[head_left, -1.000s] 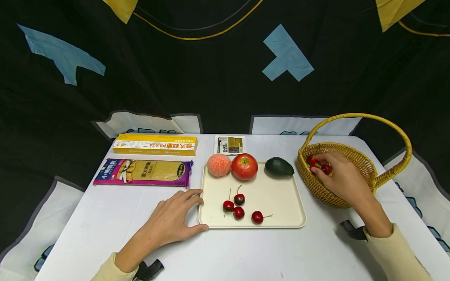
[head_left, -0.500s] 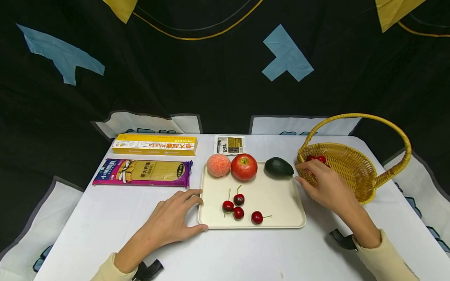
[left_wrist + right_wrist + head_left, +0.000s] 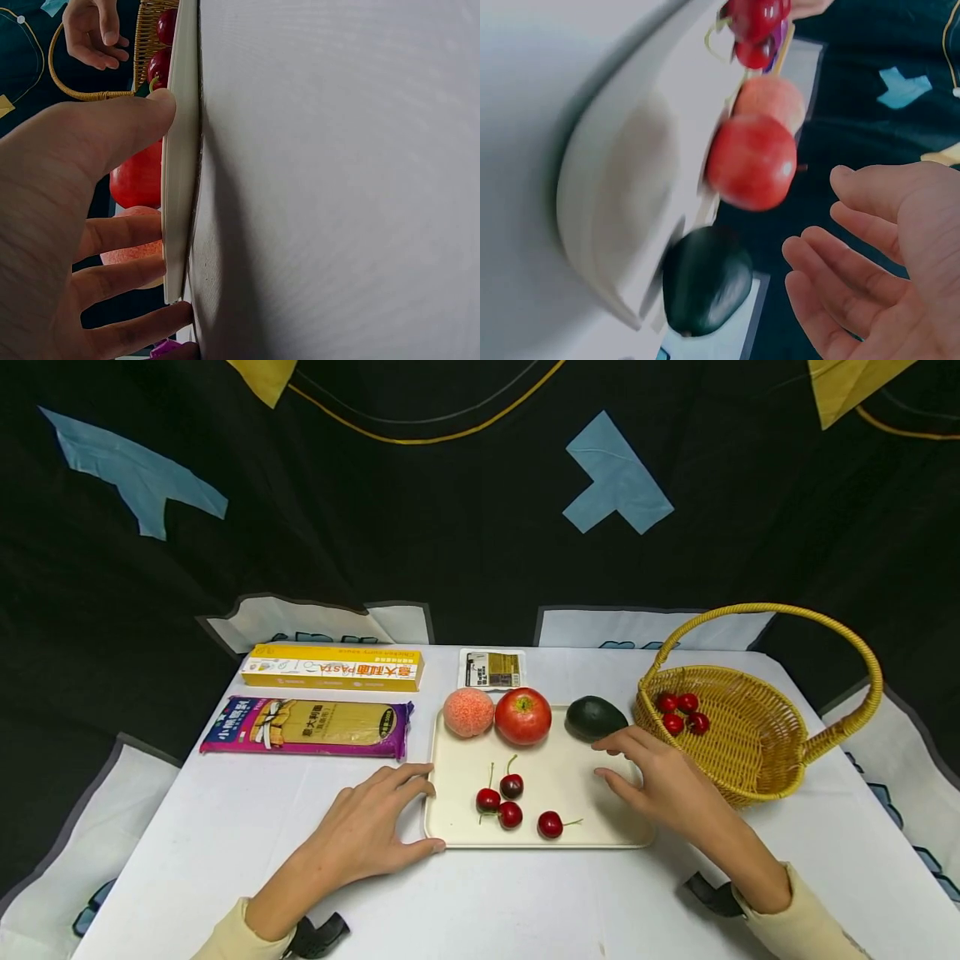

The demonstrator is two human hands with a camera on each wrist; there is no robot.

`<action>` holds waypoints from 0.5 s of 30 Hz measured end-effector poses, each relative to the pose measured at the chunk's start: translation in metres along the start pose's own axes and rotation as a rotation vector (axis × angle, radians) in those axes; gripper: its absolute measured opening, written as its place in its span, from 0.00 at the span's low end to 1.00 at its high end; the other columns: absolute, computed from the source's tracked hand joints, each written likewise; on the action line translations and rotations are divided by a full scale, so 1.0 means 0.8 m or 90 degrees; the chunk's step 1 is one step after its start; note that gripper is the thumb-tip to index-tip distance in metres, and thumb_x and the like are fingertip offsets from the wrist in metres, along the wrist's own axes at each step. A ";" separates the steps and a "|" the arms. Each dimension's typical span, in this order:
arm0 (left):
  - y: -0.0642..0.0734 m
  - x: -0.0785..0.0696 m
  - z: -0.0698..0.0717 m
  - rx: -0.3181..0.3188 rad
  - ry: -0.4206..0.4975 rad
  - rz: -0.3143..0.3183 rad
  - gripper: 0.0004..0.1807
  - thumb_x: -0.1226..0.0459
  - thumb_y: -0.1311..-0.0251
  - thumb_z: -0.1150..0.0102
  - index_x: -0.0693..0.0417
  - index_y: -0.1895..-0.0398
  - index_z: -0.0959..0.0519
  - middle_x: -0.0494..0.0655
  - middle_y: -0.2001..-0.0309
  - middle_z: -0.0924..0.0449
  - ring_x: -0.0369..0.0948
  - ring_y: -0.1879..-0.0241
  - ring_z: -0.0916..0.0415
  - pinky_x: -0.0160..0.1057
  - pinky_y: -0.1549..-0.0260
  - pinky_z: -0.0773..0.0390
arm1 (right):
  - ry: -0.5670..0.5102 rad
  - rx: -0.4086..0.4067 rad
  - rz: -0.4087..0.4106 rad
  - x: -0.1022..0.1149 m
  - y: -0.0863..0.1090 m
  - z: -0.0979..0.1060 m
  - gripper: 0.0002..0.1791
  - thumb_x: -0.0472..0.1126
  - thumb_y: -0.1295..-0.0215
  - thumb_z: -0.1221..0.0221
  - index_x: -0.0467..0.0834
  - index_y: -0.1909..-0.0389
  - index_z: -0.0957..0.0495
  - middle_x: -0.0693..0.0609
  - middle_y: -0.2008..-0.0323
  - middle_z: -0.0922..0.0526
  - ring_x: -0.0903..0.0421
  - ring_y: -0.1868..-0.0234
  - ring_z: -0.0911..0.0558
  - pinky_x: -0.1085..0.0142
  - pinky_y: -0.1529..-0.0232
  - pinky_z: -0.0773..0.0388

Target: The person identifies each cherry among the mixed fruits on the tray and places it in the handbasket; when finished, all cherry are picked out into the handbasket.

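A cream tray (image 3: 600,785) lies on the table, holding an apple (image 3: 522,717), a rough pinkish-orange round fruit (image 3: 468,712), an avocado (image 3: 596,719) and several cherries (image 3: 550,824). My left hand (image 3: 367,827) rests at the tray's left side; in the left wrist view its thumb (image 3: 142,124) touches the rim and the fingers are spread. Over the tray's right edge hovers my right hand (image 3: 663,781), fingers apart and nothing in them, close to the avocado. Several more cherries (image 3: 672,723) sit in the wicker basket (image 3: 757,752).
The basket's tall arched handle (image 3: 780,608) rises at the right. On the left lie a yellow pasta box (image 3: 332,668) and a purple-edged pasta packet (image 3: 307,727). Behind the tray is a small flat sachet (image 3: 492,669). A black cloth (image 3: 412,527) hangs behind the table.
My right hand has moved left out of the basket to above the tray's right edge, leaving the basket's cherries in view. The left hand has stayed at the tray.
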State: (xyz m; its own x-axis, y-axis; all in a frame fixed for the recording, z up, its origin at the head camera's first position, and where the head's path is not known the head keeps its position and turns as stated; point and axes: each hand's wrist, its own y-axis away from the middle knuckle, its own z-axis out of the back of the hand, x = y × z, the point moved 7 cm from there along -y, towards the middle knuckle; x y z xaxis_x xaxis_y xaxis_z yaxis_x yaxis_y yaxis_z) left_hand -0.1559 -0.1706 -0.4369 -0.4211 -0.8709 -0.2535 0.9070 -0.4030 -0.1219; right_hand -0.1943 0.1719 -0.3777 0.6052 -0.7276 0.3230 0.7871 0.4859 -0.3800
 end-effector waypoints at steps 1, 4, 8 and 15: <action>0.000 0.000 0.000 0.002 0.000 0.001 0.34 0.30 0.49 0.26 0.36 0.45 0.16 0.40 0.27 0.24 0.47 0.34 0.21 0.52 0.66 0.18 | -0.002 0.005 0.006 0.004 0.000 -0.003 0.20 0.40 0.39 0.21 0.47 0.48 0.15 0.52 0.51 0.13 0.51 0.56 0.10 0.57 0.59 0.11; 0.000 -0.001 0.000 0.005 0.002 0.002 0.34 0.30 0.49 0.26 0.36 0.45 0.16 0.40 0.27 0.24 0.47 0.34 0.22 0.53 0.65 0.17 | -0.008 0.009 0.035 0.015 0.002 -0.009 0.20 0.40 0.40 0.21 0.46 0.48 0.14 0.52 0.51 0.13 0.52 0.55 0.10 0.57 0.58 0.11; 0.000 -0.001 0.000 0.000 0.000 0.001 0.34 0.30 0.49 0.25 0.36 0.45 0.16 0.40 0.27 0.23 0.47 0.34 0.21 0.53 0.65 0.18 | -0.009 0.017 0.074 0.031 0.006 -0.017 0.19 0.41 0.39 0.21 0.48 0.48 0.14 0.54 0.50 0.13 0.55 0.54 0.10 0.59 0.59 0.12; 0.000 -0.002 0.000 0.003 0.002 0.002 0.34 0.30 0.48 0.25 0.36 0.45 0.16 0.40 0.27 0.24 0.47 0.34 0.22 0.54 0.65 0.17 | -0.049 0.110 0.131 0.058 0.014 -0.041 0.18 0.41 0.36 0.24 0.47 0.45 0.14 0.58 0.48 0.15 0.58 0.47 0.14 0.59 0.50 0.14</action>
State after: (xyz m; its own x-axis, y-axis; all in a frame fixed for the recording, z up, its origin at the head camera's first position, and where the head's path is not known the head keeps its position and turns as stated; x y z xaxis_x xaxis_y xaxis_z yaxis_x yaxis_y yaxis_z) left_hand -0.1553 -0.1695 -0.4367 -0.4183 -0.8714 -0.2564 0.9083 -0.4018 -0.1166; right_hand -0.1616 0.1280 -0.3953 0.7568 -0.5691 0.3216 0.6511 0.6999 -0.2937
